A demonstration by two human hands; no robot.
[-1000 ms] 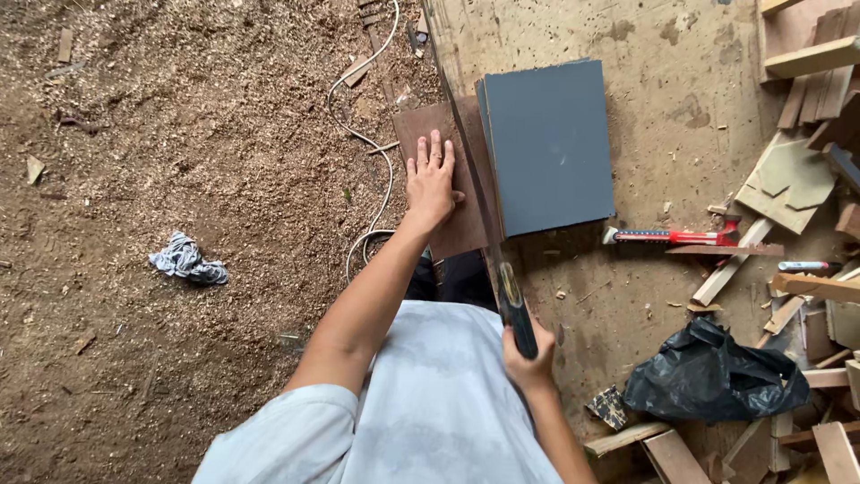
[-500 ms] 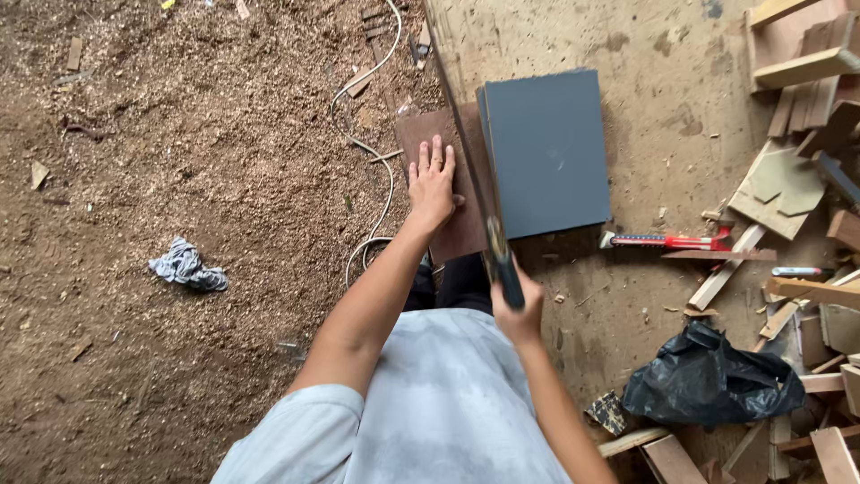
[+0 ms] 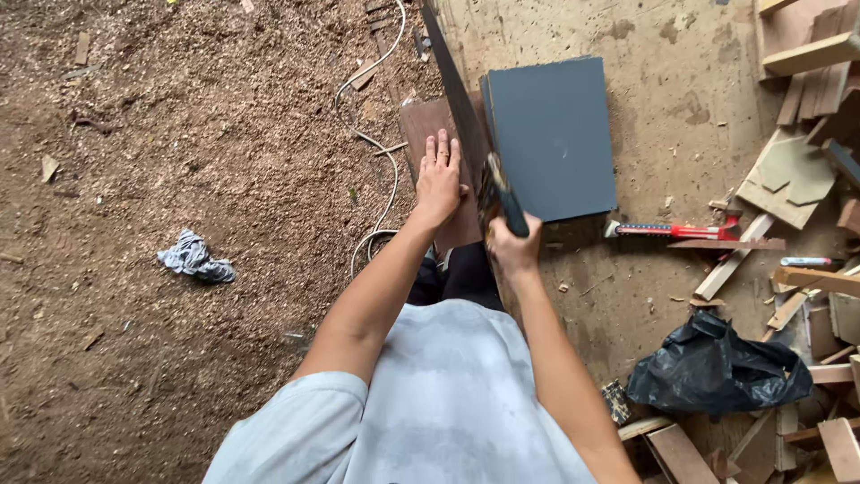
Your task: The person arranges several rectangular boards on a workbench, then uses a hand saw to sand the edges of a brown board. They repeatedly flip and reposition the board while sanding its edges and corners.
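My left hand (image 3: pixel 439 177) lies flat, fingers spread, on a brown wooden board (image 3: pixel 428 134) resting on the ground. My right hand (image 3: pixel 512 244) grips the dark handle of a handsaw (image 3: pixel 461 108), whose long blade runs away from me between the brown board and a dark grey panel (image 3: pixel 551 134). The grey panel lies just right of the blade. My knees show dark below the board.
Sawdust covers the ground at left, with a crumpled grey cloth (image 3: pixel 194 257) and a white cable (image 3: pixel 372 143). A red-handled hammer (image 3: pixel 672 229) lies right of the panel. Wood offcuts (image 3: pixel 793 179) and a black plastic bag (image 3: pixel 717 367) crowd the right side.
My right hand has pushed the saw forward, away from my body, so the handle now sits close to the board's near edge. The left hand stays on the board.
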